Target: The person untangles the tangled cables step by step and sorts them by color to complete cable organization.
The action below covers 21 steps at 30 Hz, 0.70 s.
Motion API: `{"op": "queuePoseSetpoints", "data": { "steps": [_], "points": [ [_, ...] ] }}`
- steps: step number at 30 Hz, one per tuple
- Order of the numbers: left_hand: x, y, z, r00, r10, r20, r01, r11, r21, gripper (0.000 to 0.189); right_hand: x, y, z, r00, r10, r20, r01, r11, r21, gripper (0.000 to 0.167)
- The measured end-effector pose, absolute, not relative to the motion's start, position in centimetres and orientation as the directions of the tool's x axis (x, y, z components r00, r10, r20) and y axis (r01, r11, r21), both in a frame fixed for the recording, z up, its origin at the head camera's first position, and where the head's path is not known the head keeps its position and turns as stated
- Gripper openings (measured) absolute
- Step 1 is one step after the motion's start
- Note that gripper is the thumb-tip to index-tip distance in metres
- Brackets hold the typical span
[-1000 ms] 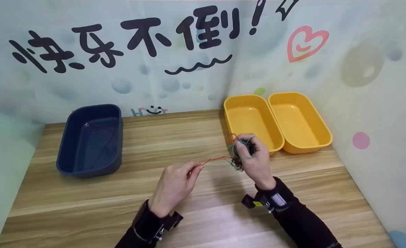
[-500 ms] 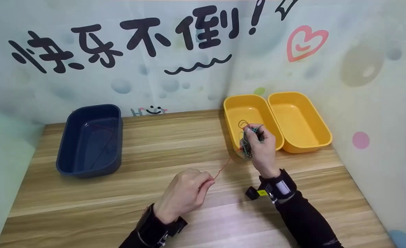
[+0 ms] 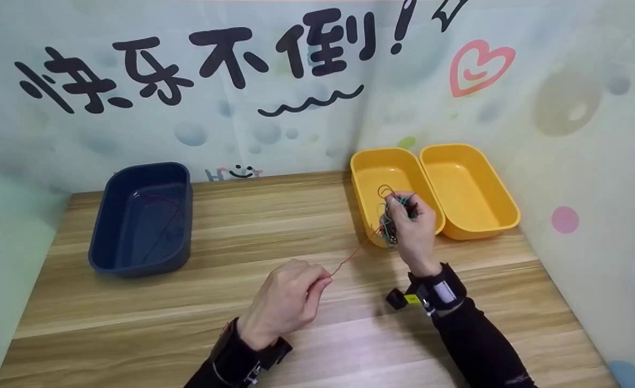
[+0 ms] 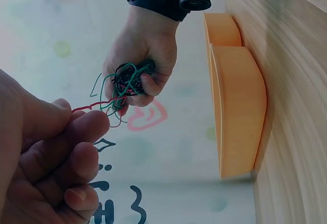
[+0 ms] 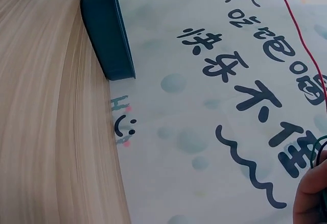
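My left hand [image 3: 285,302] pinches the end of a thin red wire [image 3: 352,255] between thumb and forefinger. The wire runs up to the right, taut, into a tangled bundle of wires [image 4: 127,81] in green, black and red. My right hand [image 3: 417,229] grips that bundle, with loops and loose ends sticking out past the fingers. In the head view the right hand overlaps the near end of the left yellow bin [image 3: 368,188]. The right wrist view catches the red wire [image 5: 301,35] and only part of the right hand [image 5: 311,188].
A second yellow bin [image 3: 473,188] stands right beside the first at the back right. At the left, a dark blue bin [image 3: 99,231] holds a single red wire [image 3: 169,215]. All stand on the wood-grain table [image 3: 231,215], before a printed backdrop [image 3: 295,124].
The right hand has moved up and to the right with the bundle, over the yellow bin. The left hand has shifted slightly right and down, and the red wire between them has lengthened.
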State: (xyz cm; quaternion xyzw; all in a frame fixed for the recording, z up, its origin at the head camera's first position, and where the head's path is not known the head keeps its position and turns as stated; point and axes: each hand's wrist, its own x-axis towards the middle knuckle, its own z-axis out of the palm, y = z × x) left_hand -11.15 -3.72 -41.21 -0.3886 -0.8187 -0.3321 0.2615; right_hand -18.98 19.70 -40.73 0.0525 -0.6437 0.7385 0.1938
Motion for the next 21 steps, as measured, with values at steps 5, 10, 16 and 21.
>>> {"op": "queuePoseSetpoints", "data": {
  "steps": [5,10,16,21],
  "points": [
    [-11.17,-3.93,-41.04,-0.576,0.432,0.694,0.792,0.504,0.344,0.007,-18.95,19.83,-40.63,-0.916,0.228,0.331,-0.354,-0.066,-0.933,0.007],
    [-11.13,-4.09,-40.82,-0.585,0.415,0.697,0.780,0.523,0.343,0.009,-18.93,19.83,-40.48,-0.917,0.242,0.316,-0.345,-0.086,-0.935,0.004],
    [-11.11,-4.19,-40.76,-0.576,0.415,0.705,0.781,0.533,0.325,0.012,-19.08,19.80,-40.42,-0.925,0.257,0.279,-0.326,-0.167,-0.930,0.006],
    [-11.13,-4.18,-40.81,-0.559,0.414,0.718,0.788,0.535,0.305,0.012,-19.28,19.83,-40.40,-0.929,0.285,0.235,-0.308,-0.245,-0.919,0.004]
  ]
}}
